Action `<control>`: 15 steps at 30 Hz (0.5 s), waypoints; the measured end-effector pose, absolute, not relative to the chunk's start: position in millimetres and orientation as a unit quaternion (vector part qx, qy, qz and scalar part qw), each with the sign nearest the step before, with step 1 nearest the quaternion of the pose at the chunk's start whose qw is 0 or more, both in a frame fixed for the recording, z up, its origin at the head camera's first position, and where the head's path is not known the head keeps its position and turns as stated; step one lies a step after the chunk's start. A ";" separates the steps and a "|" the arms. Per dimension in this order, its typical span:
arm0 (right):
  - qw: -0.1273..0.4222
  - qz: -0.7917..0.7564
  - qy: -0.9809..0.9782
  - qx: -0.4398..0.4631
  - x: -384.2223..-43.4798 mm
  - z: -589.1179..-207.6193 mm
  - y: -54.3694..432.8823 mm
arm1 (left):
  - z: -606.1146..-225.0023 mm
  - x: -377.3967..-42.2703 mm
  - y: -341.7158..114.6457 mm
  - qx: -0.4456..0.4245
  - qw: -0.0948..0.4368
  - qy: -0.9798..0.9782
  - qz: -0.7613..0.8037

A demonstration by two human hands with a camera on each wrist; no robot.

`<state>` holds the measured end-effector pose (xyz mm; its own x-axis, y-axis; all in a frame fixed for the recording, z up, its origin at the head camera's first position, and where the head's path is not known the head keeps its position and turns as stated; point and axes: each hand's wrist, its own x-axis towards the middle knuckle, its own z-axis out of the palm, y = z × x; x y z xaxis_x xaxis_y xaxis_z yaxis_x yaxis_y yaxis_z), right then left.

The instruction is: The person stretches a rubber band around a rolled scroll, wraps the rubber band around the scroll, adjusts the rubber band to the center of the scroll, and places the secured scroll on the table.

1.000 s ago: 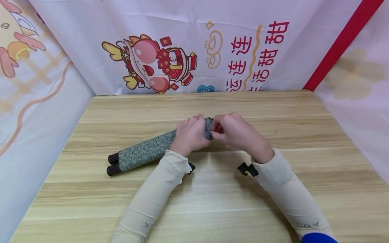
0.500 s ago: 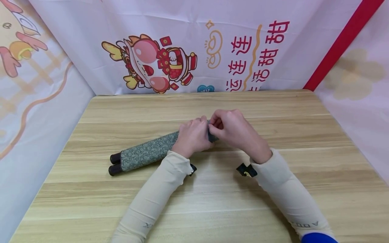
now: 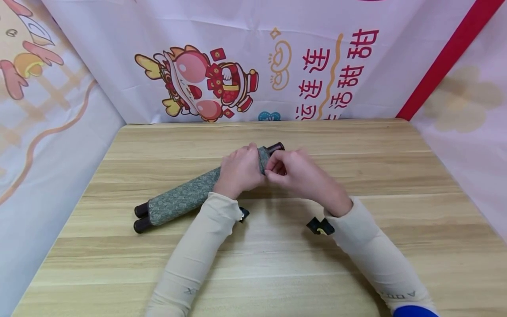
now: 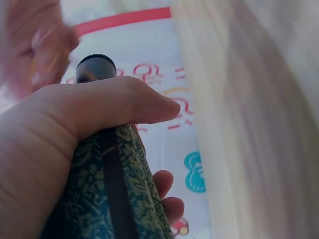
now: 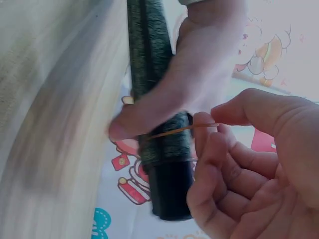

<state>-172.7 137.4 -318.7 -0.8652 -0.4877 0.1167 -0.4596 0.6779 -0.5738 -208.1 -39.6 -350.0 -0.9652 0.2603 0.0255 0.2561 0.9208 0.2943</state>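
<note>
A rolled scroll point(image 3: 182, 196) with grey-green floral brocade slants across the wooden table, its two dark roller ends point(image 3: 142, 218) pointing left. My left hand point(image 3: 239, 169) grips it near its right end, thumb over the brocade and fingertips showing on the other side in the left wrist view. In the right wrist view a thin orange band point(image 5: 174, 131), like a rubber band, runs taut from the scroll. Thumb and forefinger of my right hand point(image 3: 303, 176) pinch its free end, just beside the scroll's dark roller end point(image 5: 172, 191).
The wooden table point(image 3: 253, 268) lies under both arms, and a printed cloth point(image 3: 222, 26) hangs along its back edge. More printed cloth stands at the left and right sides. Small dark tabs point(image 3: 320, 226) stick out at both wrists.
The scroll and my left hand have shifted left, and the scroll slants more steeply. Its far dark roller end now shows above my right hand, which has moved slightly left, still pinching.
</note>
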 end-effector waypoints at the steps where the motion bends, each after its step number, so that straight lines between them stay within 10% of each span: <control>1: 0.031 -0.308 0.915 -0.258 -173.0 -319.9 137.0 | -348.8 -209.2 -42.4 0.126 0.005 0.980 0.152; 15: 0.050 -0.309 0.898 -0.308 -185.0 -335.3 135.2 | -335.4 -215.5 -67.8 0.080 -0.026 0.980 0.178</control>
<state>-185.0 135.2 -335.3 -0.8050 -0.5846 0.1014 -0.5233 0.6189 -0.5858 -215.5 -67.8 -335.4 -0.9860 0.1471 0.0787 0.1654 0.9240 0.3449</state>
